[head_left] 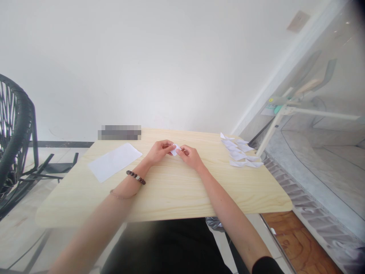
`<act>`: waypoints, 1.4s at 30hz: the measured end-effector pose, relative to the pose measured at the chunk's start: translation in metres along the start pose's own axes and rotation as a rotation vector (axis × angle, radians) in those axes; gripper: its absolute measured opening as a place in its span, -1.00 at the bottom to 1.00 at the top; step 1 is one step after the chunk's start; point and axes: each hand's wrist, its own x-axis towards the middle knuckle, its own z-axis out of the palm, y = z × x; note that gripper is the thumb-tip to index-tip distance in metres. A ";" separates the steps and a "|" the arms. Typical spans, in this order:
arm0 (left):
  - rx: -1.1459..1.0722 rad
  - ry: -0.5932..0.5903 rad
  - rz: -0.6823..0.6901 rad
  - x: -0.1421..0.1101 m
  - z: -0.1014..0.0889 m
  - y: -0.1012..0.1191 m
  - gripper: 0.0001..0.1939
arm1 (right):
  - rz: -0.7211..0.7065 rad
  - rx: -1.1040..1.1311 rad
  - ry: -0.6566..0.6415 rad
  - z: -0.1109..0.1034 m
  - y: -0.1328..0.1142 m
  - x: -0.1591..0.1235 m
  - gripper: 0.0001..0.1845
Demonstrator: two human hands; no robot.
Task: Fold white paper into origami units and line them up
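head view: the left hand pinches a small white paper piece between thumb and fingers; the right hand pinches the opposite side of the same piece. the two hands meet just above the desk, near the middle of its width, with the fingertips close together. the piece is small and appears folded; the exact fold is too small to tell. judged from its compact form, this unit is partway through shaping and is not yet set down with the others.

a beaded bracelet sits around the left wrist, clear of the work.

to the right of the right hand, well apart from it, a group of folded paper pieces lies on the desk near its right edge. the pieces stand in two rough rows, closely spaced, with pointed ends; overlap prevents a sure count. these units appear complete, so a good part of the work is judged done.

to the left of the left hand, flat white paper lies at an angle on the desk. it shows no folds and is judged to be unused stock; whether it is one sheet or a stack cannot be told.

beyond it, at the far left corner, lies a dark object, obscured by pixelation. the wall stands behind the desk.
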 end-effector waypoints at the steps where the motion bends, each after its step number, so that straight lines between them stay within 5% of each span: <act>1: 0.008 0.016 0.011 0.000 0.000 0.000 -0.71 | 0.000 -0.016 -0.022 -0.001 -0.001 0.000 -0.64; 12: 0.085 0.083 -0.017 0.001 -0.001 0.000 -0.71 | 0.030 -0.048 -0.127 -0.002 0.000 0.000 -0.65; 42: 0.027 0.039 -0.071 -0.001 -0.005 0.000 -0.68 | 0.027 -0.001 -0.084 0.003 -0.001 -0.001 -0.64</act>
